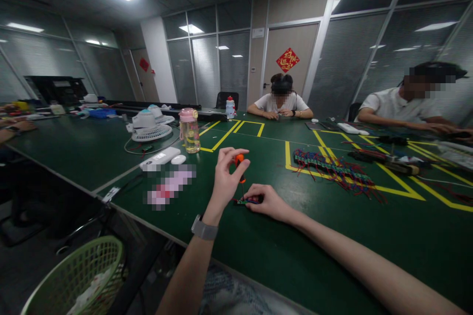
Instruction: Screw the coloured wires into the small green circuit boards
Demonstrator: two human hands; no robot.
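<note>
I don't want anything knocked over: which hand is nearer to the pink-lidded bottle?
Left. The left hand, at the orange screwdriver, is right of the bottle and nearer the camera; the right hand, at the circuit board, is farther right.

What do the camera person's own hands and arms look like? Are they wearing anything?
The left hand and right hand are ungloved. The left forearm and right forearm look uncovered too. A wide grey band, like a watch strap, circles only the left wrist.

Screwdriver handle (240, 158) — plastic; tabletop (269, 167) — smooth, faintly glossy.
</note>
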